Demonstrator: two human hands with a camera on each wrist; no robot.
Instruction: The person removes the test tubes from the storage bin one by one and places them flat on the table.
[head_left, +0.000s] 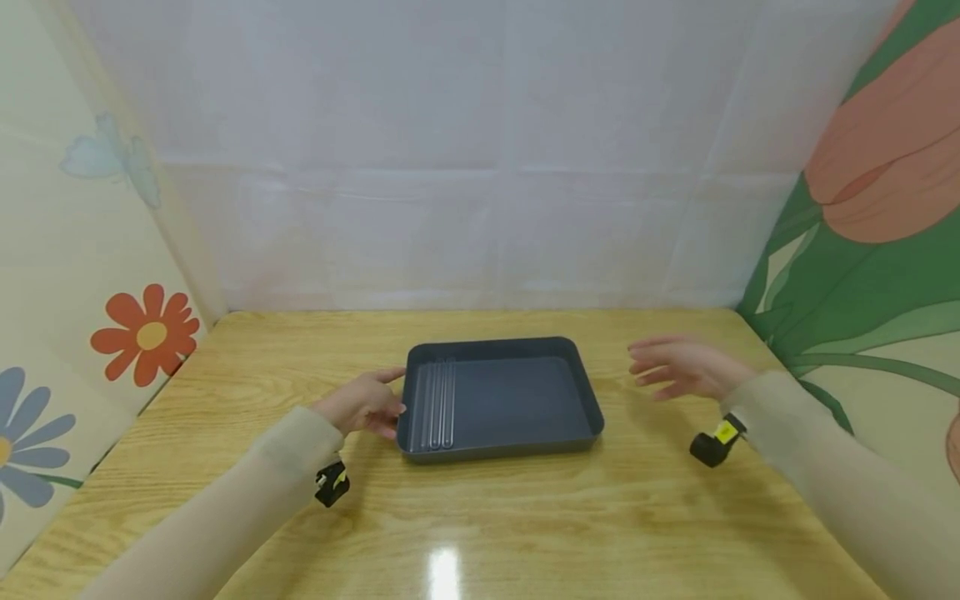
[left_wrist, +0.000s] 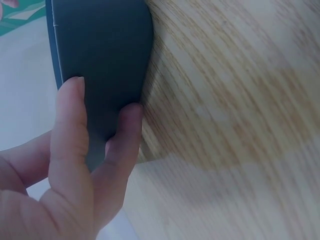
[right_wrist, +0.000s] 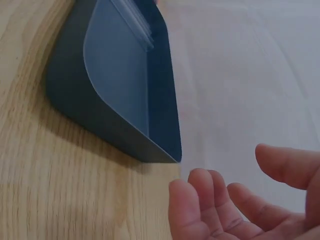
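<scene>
Hanging at the back: a big white sheet [head_left: 480,167]. In front of it, wood tbl [head_left: 525,533], shiny glare spot nr the front edge. Floral panels either side: R panel [head_left: 885,275] w/ a lg pink bloom & green leaves, L panel [head_left: 75,225] w/ red & blue-gray flowers. Lt-colored sleeves [head_left: 825,467] come in from both bottom corners. Dk gray tray [head_left: 525,400] sits flat on tbl, approx. mid, b/w the hands. R hand [head_left: 686,367] is empty: fingers loosely bent, thumb well apart from them, just off the tray's R end, not touching. L hand [head_left: 365,402] is at the tray's L end, fingers part-extended & slightly bent, tips touching the outer wall; can't tell abt any firm grip. Thin clear rods [head_left: 442,404] lie side by side in the tray's L end, exact no. unclear. Small blk wrist cams [head_left: 332,483] w/ yellow bits, one per wrist.
</scene>
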